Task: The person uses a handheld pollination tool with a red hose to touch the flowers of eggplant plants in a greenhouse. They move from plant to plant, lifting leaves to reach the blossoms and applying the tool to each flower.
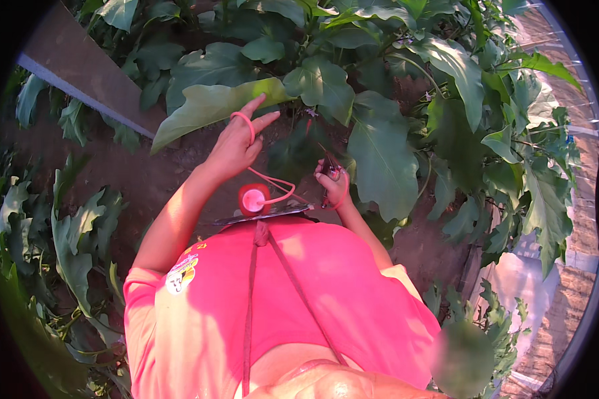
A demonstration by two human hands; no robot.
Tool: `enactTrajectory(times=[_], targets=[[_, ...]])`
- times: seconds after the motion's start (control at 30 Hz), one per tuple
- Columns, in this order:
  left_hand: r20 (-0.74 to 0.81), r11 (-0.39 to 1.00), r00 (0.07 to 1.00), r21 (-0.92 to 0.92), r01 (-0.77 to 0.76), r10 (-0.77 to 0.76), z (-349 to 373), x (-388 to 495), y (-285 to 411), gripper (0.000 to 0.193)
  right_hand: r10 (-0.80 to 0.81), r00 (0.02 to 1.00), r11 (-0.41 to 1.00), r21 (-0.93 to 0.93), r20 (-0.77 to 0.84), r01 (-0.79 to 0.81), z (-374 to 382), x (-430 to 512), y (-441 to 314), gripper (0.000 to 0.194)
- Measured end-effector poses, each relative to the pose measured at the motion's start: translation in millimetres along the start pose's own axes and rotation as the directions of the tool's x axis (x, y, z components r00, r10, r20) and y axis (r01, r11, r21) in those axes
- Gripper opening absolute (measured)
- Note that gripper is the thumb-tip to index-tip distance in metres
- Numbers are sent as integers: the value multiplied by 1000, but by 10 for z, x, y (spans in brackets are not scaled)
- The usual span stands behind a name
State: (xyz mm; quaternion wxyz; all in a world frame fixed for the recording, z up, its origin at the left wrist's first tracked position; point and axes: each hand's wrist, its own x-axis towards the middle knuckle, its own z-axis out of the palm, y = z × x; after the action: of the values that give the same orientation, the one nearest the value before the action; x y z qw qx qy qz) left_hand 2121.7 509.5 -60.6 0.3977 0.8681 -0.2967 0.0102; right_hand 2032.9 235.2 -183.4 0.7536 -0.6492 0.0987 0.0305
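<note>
My left hand [235,142] is raised with its index and middle fingers extended against a large eggplant leaf [214,102]. A pink loop circles those fingers. To the right and lower, my right hand [333,184] grips a small dark hand tool [331,168], apparently snips, with a thin point directed up and away. Another pink loop hangs around this hand near the wrist. A red bottle [246,192] with a pale top sits at my chest, and from it a pink tube [285,197] bends back towards my left hand. Fingers partly hide the tool.
Dense eggplant plants [379,149] with small purple flowers [311,112] rise ahead and to the right. A flat beam [95,75] slants in at upper left. More foliage [72,239] stands at left, above bare soil [145,169]. Pale sheeting [519,289] lies at right.
</note>
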Motion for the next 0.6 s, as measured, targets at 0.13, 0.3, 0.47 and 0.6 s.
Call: enactTrajectory(times=[0.13,0.3,0.47,0.6], targets=[[33,1000,999,-24,9,-9,-81,16,-105,57,-32,997,999,-27,-69,30,160,125,73,35],[-7,1000,1000,-17,-23,23,-116,38,-169,60,-23,986,1000,9,-167,25,266,165,120,34],[-68,987,997,-158,13,-24,-166,14,-181,61,-24,999,993,116,-49,29,161,-62,-38,43],[-157,972,982,-223,72,-109,-225,-67,-262,59,-115,993,938,328,-10,112,423,-471,-655,47]])
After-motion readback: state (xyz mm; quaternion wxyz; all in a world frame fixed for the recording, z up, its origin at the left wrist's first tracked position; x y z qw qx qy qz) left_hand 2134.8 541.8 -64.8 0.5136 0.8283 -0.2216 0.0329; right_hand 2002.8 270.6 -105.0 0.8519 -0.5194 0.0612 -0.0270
